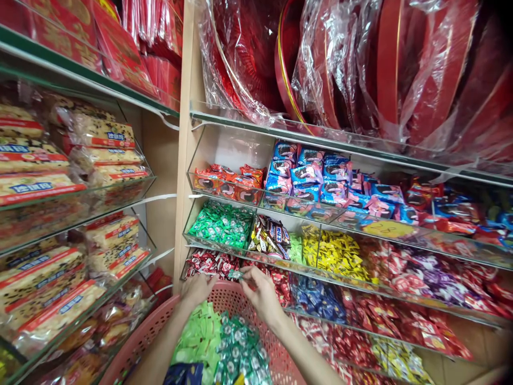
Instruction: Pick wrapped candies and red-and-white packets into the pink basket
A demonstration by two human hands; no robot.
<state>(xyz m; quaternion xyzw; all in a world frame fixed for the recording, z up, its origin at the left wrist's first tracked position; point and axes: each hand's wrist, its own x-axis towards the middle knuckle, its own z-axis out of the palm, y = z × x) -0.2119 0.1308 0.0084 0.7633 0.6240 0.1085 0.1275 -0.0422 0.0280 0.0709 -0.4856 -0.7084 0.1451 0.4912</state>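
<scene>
A pink perforated plastic basket (229, 290) is below my hands, holding light green packets (202, 331), green-wrapped candies (240, 347) and some dark blue packets (184, 373). My right hand (261, 293) is above the basket's far rim, thumb and fingers pinched on a small green-wrapped candy (234, 274). To its left, my left hand (196, 290) is at the rim with curled fingers, and what they hold, if anything, is hidden. Just beyond both hands lies a shelf compartment of red-wrapped candies (214, 263).
Clear-fronted shelves hold green candies (220, 222), yellow candies (334, 251) and blue cookie packs (306, 174). Packaged pastries (44, 278) fill the left shelves. Red round items in plastic (332, 59) stand above. A wooden upright (185, 133) divides the shelves.
</scene>
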